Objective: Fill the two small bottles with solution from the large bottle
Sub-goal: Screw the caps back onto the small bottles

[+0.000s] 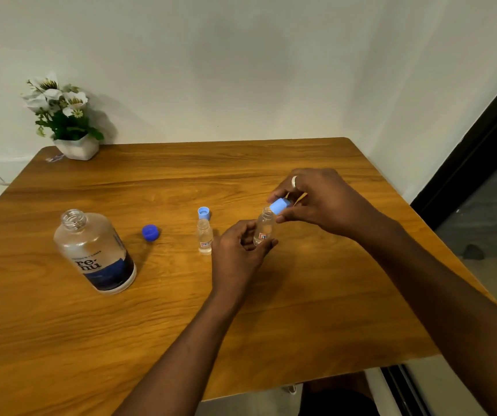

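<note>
Centre-right of the frame, the left hand [238, 250] gripped a small bottle [264, 226]; the right hand [319, 199] pinched its light-blue cap [278, 205] at the neck; the large bottle [94, 250] stood open at left on the tabletop [301, 310].

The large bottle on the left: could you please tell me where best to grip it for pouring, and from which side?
Probably round the wide labelled body of the large bottle, coming in level from its right. It stands upright and uncapped, so a side grip leaves the open neck clear.
</note>
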